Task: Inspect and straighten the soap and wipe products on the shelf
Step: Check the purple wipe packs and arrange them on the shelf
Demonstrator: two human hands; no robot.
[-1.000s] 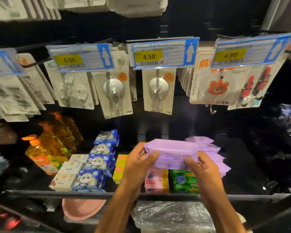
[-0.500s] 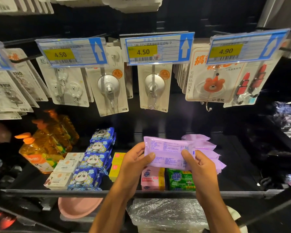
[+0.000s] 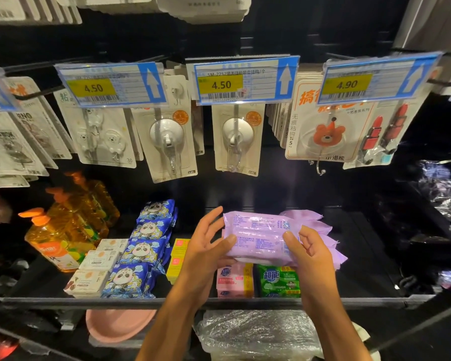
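- Pinching the purple wipe pack (image 3: 258, 238) at both ends with your left hand (image 3: 206, 248) and right hand (image 3: 310, 254), you could lose the slick film.
- A drop knocks the soap bars (image 3: 233, 281) underneath askew.

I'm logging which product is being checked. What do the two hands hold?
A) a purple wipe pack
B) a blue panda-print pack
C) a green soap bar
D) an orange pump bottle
A: the left hand and right hand hold the purple wipe pack at its ends.

wipe pack (image 3: 258, 238) above soap bars (image 3: 258, 281), bottles (image 3: 71, 225) far left on shelf (image 3: 219, 303)
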